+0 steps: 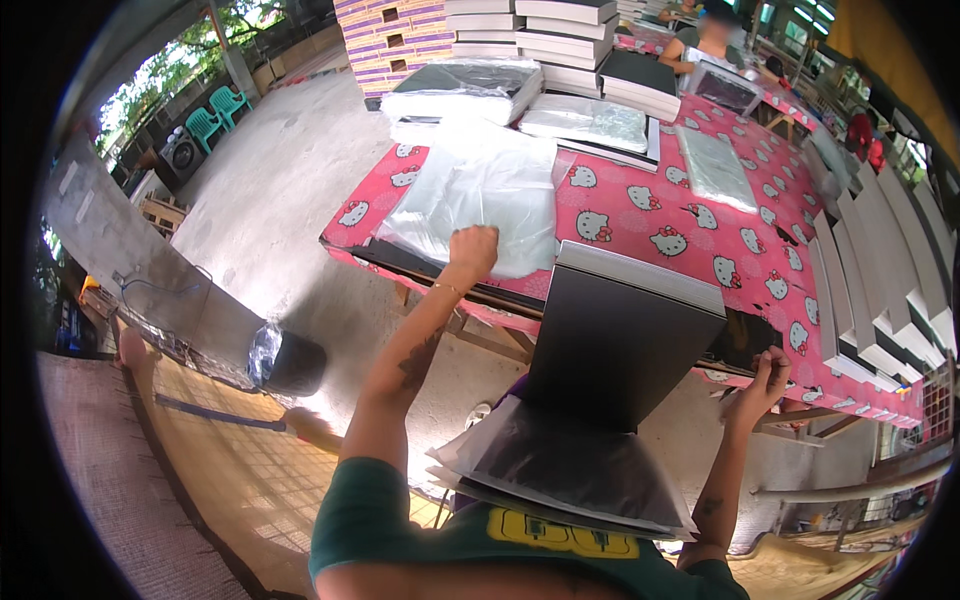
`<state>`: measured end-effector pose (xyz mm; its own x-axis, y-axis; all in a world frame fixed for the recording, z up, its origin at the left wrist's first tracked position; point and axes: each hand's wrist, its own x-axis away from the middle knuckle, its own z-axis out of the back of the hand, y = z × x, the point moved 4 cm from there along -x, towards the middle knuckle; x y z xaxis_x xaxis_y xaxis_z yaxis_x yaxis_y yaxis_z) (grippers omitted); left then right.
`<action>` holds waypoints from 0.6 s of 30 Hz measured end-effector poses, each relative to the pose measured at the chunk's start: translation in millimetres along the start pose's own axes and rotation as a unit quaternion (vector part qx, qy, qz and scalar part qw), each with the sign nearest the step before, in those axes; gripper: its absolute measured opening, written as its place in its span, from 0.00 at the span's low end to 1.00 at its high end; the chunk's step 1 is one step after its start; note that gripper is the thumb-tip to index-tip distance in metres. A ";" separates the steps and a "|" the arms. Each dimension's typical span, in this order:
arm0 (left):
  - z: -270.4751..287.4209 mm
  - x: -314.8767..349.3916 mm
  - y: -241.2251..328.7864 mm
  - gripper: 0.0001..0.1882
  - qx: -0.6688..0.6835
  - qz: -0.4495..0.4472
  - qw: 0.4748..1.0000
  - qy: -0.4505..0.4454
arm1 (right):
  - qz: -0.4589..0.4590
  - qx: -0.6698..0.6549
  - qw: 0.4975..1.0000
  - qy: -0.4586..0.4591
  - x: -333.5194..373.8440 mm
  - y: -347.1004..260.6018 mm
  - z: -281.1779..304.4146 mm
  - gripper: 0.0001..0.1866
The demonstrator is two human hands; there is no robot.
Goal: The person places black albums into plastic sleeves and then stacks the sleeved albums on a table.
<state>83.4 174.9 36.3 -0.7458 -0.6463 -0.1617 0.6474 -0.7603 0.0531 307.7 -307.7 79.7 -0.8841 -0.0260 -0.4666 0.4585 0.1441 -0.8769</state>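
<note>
My left hand is closed at the near edge of a pile of clear plastic bags, which lies on the table's left side. Its fingers press together on the plastic. In front of me a thick black-covered book leans against the table's edge, its white page block turned up. A loose clear plastic sleeve spreads over the dark surface on my lap, below the book. To the right of the book, my right hand has its fingers bent together at the table's dark front edge. What they hold, if anything, is hidden.
The table wears a pink patterned cover. Wrapped books and a flat plastic packet lie farther back. Thick books stand along the right side. Another person sits beyond the table. A black bin stands at left.
</note>
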 end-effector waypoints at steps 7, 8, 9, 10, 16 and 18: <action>122.5 33.2 54.8 0.11 0.539 0.020 0.811 0.226 | -0.120 -0.197 0.878 -0.418 64.6 -69.8 -101.3 0.15; 148.1 59.2 91.5 0.12 0.580 -0.001 0.801 0.149 | -0.209 -0.273 0.808 -0.479 83.0 -81.1 -130.9 0.19; 168.4 82.5 138.4 0.13 0.602 -0.027 0.796 0.065 | -0.299 -0.334 0.730 -0.516 94.4 -89.7 -151.8 0.23; 179.2 107.1 156.5 0.13 0.566 -0.102 0.806 0.139 | -0.368 -0.374 0.694 -0.493 101.1 -90.0 -170.8 0.22; 160.5 132.1 160.6 0.10 0.584 -0.076 0.785 0.189 | -0.231 -0.362 0.825 -0.367 76.9 -96.8 -186.5 0.14; 145.0 130.8 154.0 0.09 0.658 -0.023 0.743 0.121 | -0.219 -0.421 0.824 -0.310 65.5 -94.5 -170.0 0.15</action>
<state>62.7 -36.1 166.3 -0.6096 -0.7079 -0.3567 -0.2104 -0.2893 0.9338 191.1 -154.8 151.6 -0.6121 -0.7209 -0.3251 -0.3485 0.6149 -0.7074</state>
